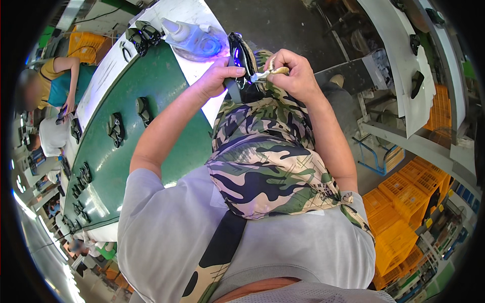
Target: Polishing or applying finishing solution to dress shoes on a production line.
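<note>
Gripping a glossy black shoe (238,54) from its left side, the left hand (218,78) lays its thumb across it, near the camouflage apron (275,156). Just right of the shoe, the right hand (297,78) pinches a small pale-tipped tool (263,75); whether its tip touches the shoe, I cannot tell.

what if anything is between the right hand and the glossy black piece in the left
Only the pale-tipped tool that the right hand grips: its tip points at the glossy black piece in the left hand. Nothing else visible stands in that gap.
</note>
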Demonstrator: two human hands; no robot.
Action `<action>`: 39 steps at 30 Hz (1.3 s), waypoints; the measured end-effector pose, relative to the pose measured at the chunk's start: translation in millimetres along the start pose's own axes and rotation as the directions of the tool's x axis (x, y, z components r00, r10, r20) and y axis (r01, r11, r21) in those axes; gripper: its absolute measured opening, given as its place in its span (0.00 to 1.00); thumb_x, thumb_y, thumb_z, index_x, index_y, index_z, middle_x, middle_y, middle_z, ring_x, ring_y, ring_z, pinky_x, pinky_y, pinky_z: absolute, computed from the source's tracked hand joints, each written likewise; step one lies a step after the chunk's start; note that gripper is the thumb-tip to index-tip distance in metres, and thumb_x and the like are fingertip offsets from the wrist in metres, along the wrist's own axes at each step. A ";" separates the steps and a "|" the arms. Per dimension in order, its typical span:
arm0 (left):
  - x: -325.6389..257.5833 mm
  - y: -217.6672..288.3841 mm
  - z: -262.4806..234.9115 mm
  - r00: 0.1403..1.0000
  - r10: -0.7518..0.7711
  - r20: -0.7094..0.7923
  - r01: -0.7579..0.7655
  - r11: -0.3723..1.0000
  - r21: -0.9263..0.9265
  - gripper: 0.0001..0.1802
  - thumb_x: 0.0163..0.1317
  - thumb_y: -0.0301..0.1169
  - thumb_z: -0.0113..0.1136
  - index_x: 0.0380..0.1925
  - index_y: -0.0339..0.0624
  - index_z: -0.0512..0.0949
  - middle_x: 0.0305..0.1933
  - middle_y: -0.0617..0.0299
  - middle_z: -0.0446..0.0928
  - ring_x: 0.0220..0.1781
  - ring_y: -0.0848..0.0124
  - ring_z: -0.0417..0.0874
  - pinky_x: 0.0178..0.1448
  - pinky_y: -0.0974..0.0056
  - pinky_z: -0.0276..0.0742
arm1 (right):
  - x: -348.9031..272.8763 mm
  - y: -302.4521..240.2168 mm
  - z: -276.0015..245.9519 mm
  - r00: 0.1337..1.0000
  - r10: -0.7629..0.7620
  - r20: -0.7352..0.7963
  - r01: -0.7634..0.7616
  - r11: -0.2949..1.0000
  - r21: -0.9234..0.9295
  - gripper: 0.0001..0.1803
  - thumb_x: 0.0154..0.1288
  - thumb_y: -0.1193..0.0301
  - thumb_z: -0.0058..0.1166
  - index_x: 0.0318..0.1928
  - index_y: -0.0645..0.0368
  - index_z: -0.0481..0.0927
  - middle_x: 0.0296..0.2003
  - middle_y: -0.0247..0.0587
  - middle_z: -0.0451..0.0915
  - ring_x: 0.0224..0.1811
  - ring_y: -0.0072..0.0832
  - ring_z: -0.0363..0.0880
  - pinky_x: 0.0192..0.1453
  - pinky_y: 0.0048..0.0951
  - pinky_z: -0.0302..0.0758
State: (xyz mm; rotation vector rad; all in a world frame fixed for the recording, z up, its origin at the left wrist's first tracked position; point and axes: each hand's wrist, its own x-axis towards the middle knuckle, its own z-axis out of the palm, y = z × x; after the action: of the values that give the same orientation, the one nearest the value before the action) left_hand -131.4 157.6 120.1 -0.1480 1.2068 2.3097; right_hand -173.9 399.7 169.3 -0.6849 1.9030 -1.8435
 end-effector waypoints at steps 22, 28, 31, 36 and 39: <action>28.7 -15.7 17.9 0.985 0.163 -0.057 -0.171 0.878 -0.447 0.29 0.57 0.26 0.64 0.60 0.40 0.69 0.57 0.56 0.77 0.60 0.56 0.79 0.70 0.49 0.71 | -18.4 41.5 -16.6 0.912 0.138 -0.385 0.131 0.792 0.596 0.10 0.55 0.82 0.66 0.31 0.59 0.75 0.33 0.35 0.80 0.34 0.18 0.76 0.40 0.21 0.73; 46.6 -6.8 34.5 0.936 0.334 -0.111 -0.342 0.938 -0.060 0.31 0.57 0.29 0.63 0.60 0.30 0.68 0.56 0.48 0.78 0.61 0.55 0.78 0.70 0.53 0.70 | -26.1 46.3 -29.5 0.868 0.243 -0.432 0.104 0.762 0.639 0.10 0.56 0.82 0.64 0.31 0.58 0.75 0.30 0.33 0.79 0.32 0.18 0.76 0.41 0.21 0.72; 58.2 4.3 42.1 0.933 0.348 -0.094 -0.323 0.923 0.211 0.30 0.56 0.29 0.64 0.58 0.29 0.69 0.54 0.48 0.78 0.58 0.56 0.80 0.67 0.55 0.73 | -30.0 41.4 -34.9 0.834 0.280 -0.476 0.138 0.729 0.670 0.10 0.53 0.82 0.65 0.30 0.59 0.75 0.28 0.32 0.78 0.30 0.17 0.75 0.36 0.22 0.72; 85.9 21.5 76.3 0.895 0.443 -0.058 -0.346 0.768 0.538 0.30 0.51 0.29 0.69 0.54 0.33 0.71 0.49 0.56 0.79 0.52 0.65 0.79 0.62 0.61 0.72 | -28.8 40.9 -56.5 0.734 0.388 -0.557 0.262 0.595 0.760 0.10 0.54 0.80 0.64 0.30 0.56 0.74 0.27 0.30 0.77 0.28 0.19 0.74 0.34 0.22 0.72; 108.7 48.0 105.2 0.881 0.473 0.012 -0.411 0.752 0.516 0.30 0.50 0.25 0.68 0.55 0.34 0.71 0.51 0.57 0.78 0.54 0.65 0.79 0.64 0.60 0.72 | -29.3 65.7 -77.9 0.659 0.461 -0.594 0.366 0.493 0.789 0.11 0.55 0.79 0.64 0.30 0.53 0.73 0.25 0.28 0.74 0.26 0.19 0.72 0.30 0.22 0.69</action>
State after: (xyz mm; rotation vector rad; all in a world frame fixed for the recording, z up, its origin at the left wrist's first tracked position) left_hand -233.5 262.0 182.4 0.2222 2.0590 2.2792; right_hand -201.6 480.3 106.0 0.6466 0.8598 -2.9173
